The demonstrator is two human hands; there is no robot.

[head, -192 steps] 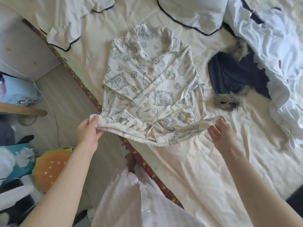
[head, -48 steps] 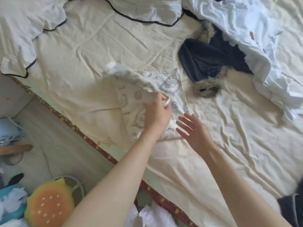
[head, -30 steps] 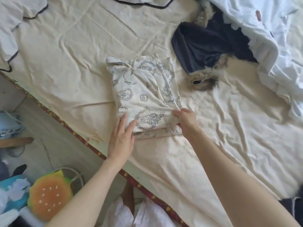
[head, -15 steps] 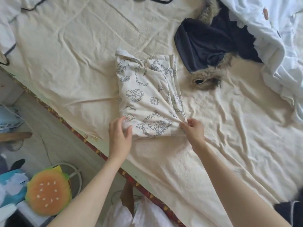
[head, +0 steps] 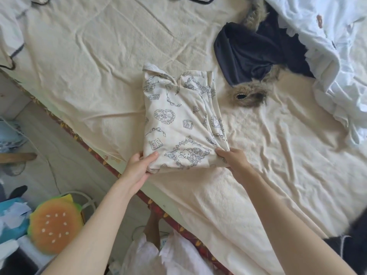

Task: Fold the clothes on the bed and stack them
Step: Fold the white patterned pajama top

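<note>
Printed pyjama top [head: 179,124] sits folded into a tall rectangle mid-bed, on the cream sheet [head: 95,62], near the bed's edge at approx 7 o'clock of frame centre. Its near hem is lifted a bit off the sheet, prob. because both hands have it by the bottom corners.

Left hand [head: 139,167]: thumb on top of the cloth at the lower-left corner, fingers curled under, so a pinch grip w/ the corner wrapped. Right hand [head: 235,159]: fingers curled onto the lower-right corner, bunching the loose side layers there; thumb not clearly visible. Grip at both corners makes sense: keeps the folded layers from sliding apart, whether the next step is one more fold upward or carrying the bundle to a stack spot. Can't tell which.

Outward: at 2 o'clock of the top, a dark navy garment w/ fur trim [head: 252,54] lies unfolded, its fur cuff just beside the top's right edge, not touching. Further at 3 o'clock, a rumpled white quilt [head: 341,62]. No stack visible yet, so the task looks early.

At 8 o'clock, off the bed on the floor, a burger-shaped cushion [head: 53,225].
</note>
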